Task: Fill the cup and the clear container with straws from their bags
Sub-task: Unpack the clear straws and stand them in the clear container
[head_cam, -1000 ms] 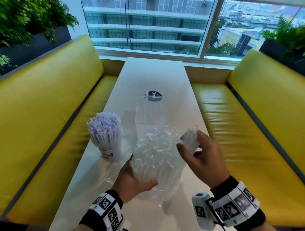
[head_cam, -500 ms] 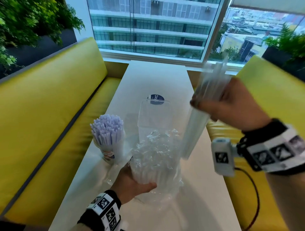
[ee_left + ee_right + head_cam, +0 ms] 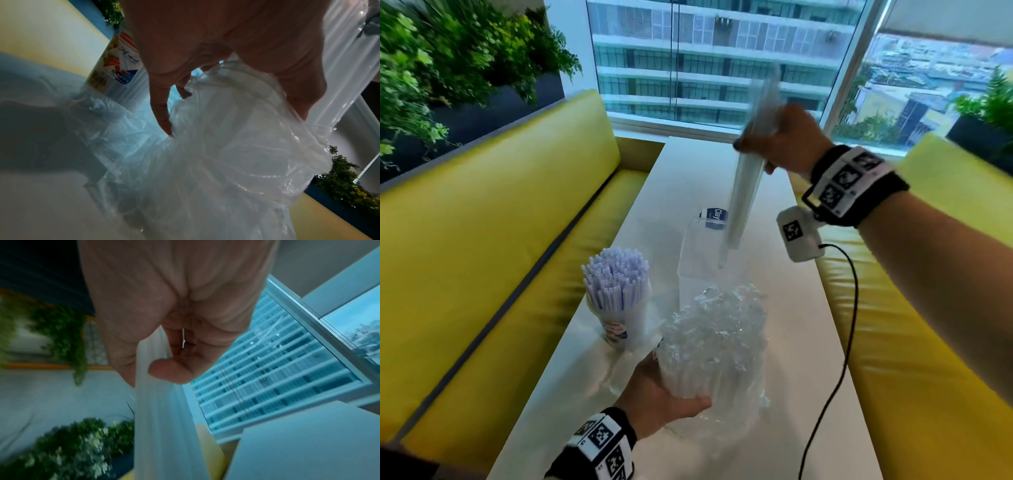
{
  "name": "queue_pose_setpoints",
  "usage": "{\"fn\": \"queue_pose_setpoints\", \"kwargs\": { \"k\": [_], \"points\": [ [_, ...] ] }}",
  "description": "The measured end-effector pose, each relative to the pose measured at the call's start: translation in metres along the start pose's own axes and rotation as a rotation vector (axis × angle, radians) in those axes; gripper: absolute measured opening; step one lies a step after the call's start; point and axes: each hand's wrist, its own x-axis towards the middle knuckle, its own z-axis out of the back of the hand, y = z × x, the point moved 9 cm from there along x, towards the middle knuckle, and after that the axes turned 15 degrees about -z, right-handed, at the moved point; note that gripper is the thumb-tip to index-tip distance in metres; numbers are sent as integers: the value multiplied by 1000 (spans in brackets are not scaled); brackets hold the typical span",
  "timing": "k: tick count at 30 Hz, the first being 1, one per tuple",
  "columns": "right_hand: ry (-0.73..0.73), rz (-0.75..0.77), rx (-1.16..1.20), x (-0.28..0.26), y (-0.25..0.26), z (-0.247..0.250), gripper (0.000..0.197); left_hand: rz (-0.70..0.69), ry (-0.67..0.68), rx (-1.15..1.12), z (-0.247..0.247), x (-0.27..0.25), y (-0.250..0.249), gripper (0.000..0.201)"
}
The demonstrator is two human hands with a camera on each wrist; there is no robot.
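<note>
A white table (image 3: pixel 784 359) runs between two yellow benches (image 3: pixel 493 240) toward a window (image 3: pixel 709 58). At left on the table stands the cup (image 3: pixel 625 318), packed full of upright pale straws, a printed label on its side. Just right of it, the left hand (image 3: pixel 664 399) wraps fingers and thumb round the lower part of a crumpled clear bag (image 3: pixel 717 346) standing upright with straws inside; the wrist view shows the fingers (image 3: pixel 162 113) pressed into the film. Behind the bag stands the clear container (image 3: pixel 697 260), open at the top, a dark label at its far rim. Above it, the right hand (image 3: pixel 786 140) is closed tight round a bundle of translucent straws (image 3: pixel 744 192), held steeply, lower ends over the container mouth; whether they touch it cannot be told.
</note>
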Motion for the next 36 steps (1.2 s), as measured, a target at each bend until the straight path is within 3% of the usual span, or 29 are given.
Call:
{"fn": "queue_pose_setpoints", "kwargs": {
  "k": [4,7,9,10,14,15,18,23,36],
  "points": [
    [172,-192,-193,16,-45,-63,51,-10,-1,-23,0,-1,-6,74],
    [350,-341,-273,10,-77,-93,94,-12,1,-25,0,-2,-8,73],
    [328,-375,-264,13,-88,-93,119,-10,0,-23,1,-2,-7,74],
    [293,-355,-275,14,-87,-87,112,-5,0,-27,1,-2,-6,74],
    [231,-145,-226,-7,-60,-57,17,-1,4,-29,-1,-1,-8,67],
    [248,-78,-254,-21,-53,-53,15,-6,1,-25,-1,-1,-9,65],
    [336,78,-427,-80,-44,-50,34,-26,-7,-26,0,0,-10,63],
    [531,26,-588,-166,-88,-77,58,-62,-11,-25,1,1,-10,67],
    [463,-69,-143,-182,-130,-101,42,-101,4,21,1,1,-9,76]
  ]
}}
